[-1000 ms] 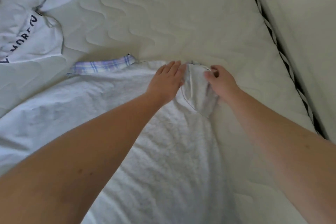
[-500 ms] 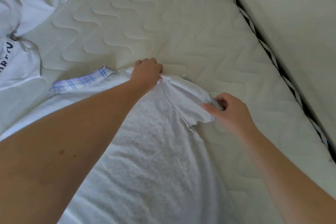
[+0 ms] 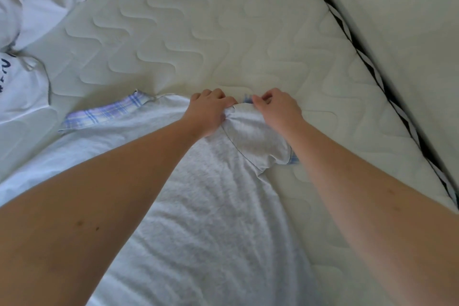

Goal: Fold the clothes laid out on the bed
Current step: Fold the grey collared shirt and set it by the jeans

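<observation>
In the head view, a grey shirt [image 3: 198,206] lies spread flat on the bed [image 3: 223,32], its body running from the near edge of the picture up to the middle; it is laid flat, I think, so that its edges can be lined up before any fold is made. The left hand [image 3: 211,112] has its fingers curled over the far edge of the shirt, close to where the sleeve [image 3: 258,141] begins; it seems to pin and bunch the cloth there, so that the body does not slide. The right hand [image 3: 275,109] is just beside it, fingers curled and pinching the far edge of the sleeve; a little plaid trim [image 3: 247,99] shows between the two hands, and more of it at the sleeve's lower corner. The sleeve lies doubled inward over the shirt; my judgement is that the hands hold it so in order to set the sleeve fold straight, and that the task is at an early step, since the body is not yet folded. At the left a plaid strip [image 3: 99,114] comes out from under the shirt's far edge; whether it is the other sleeve's cuff or a separate garment I cannot tell. A white shirt [image 3: 22,82] with dark letters lies crumpled at the far left, well apart, probably waiting its turn; at the right runs the bed's dark striped edge [image 3: 372,77].
</observation>
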Demonstrator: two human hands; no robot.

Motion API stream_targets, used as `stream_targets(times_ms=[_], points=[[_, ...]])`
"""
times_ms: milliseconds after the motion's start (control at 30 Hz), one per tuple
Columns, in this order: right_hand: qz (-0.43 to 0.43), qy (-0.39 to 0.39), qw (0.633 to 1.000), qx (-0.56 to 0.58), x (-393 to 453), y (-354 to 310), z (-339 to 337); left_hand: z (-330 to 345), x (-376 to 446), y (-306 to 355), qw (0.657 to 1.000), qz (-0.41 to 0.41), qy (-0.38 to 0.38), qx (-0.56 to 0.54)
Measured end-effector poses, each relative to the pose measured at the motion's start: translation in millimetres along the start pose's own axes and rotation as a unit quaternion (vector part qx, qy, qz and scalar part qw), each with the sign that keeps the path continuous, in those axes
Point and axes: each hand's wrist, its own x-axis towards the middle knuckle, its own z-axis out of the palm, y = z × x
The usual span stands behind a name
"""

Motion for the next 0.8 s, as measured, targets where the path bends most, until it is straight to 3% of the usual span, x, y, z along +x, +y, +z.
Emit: stream_targets(times_ms=[133, 200, 300, 400, 467, 633, 700, 733, 800], points=[[-0.006, -0.022, 0.996, -0.085, 7.5, -13.1, -2.2, 0.4, -3.6, -5.2, 0.999, 0.029, 0.006, -0.031], [-0.022, -0.051, 0.998, -0.024, 9.2, -14.4, -7.9, 1.5, -3.9, -8.5, 0.999, 0.031, 0.014, -0.039], [0.016, -0.025, 0.981, 0.191, 7.7, -5.4, -23.0, 0.4, -1.2, -13.4, 0.999, -0.002, 0.039, -0.030], [0.116, 0.052, 0.908, 0.400, 5.5, 11.2, -39.0, -6.0, 5.8, -20.4, 0.997, -0.058, 0.041, -0.021], [0.169, 0.061, 0.855, 0.487, 4.1, 21.5, -36.6, -11.4, 10.8, -24.2, 0.995, -0.090, 0.020, -0.032], [0.208, 0.120, 0.776, 0.584, -2.7, 33.5, -22.8, -18.0, 21.5, -25.7, 0.993, -0.107, -0.036, -0.034], [0.203, 0.110, 0.745, 0.626, -6.3, 40.1, -25.0, -17.5, 23.6, -25.8, 0.992, -0.111, -0.049, -0.029], [0.192, 0.087, 0.767, 0.606, -9.6, 44.3, -26.7, -17.7, 24.4, -25.5, 0.992, -0.110, -0.056, -0.022], [0.168, 0.029, 0.847, 0.503, -16.1, 56.3, -26.9, -19.9, 25.9, -24.4, 0.992, -0.101, -0.078, -0.012]])
